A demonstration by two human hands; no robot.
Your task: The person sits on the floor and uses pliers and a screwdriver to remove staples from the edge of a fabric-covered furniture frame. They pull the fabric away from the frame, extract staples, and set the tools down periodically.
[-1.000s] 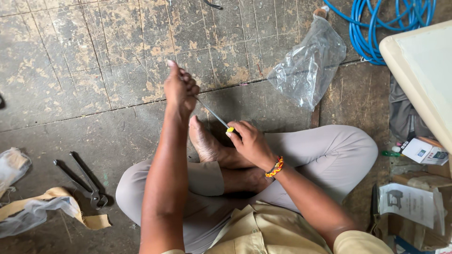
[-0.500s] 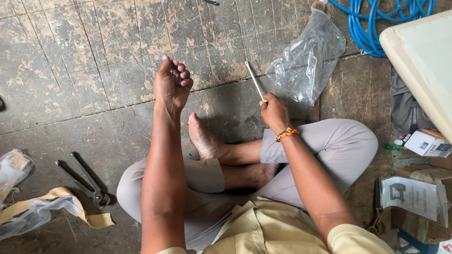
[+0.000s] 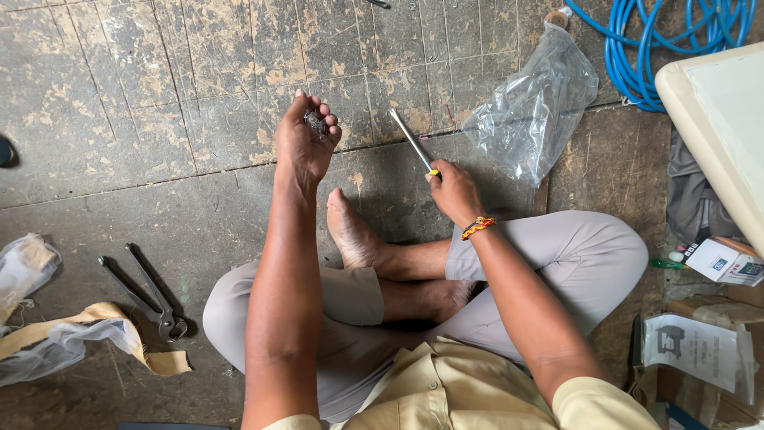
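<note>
The left hand [image 3: 306,143], raised palm-up over the worn tiled floor [image 3: 159,103], cups small dark metal parts [image 3: 316,123] in curled fingers, while the right hand [image 3: 454,189] grips a screwdriver [image 3: 411,140] near a clear plastic bag [image 3: 533,107].

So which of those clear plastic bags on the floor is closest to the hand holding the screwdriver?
The upright clear bag just beyond the right hand, beside the blue hose. The other crumpled bags lie far off at the left edge.
</note>
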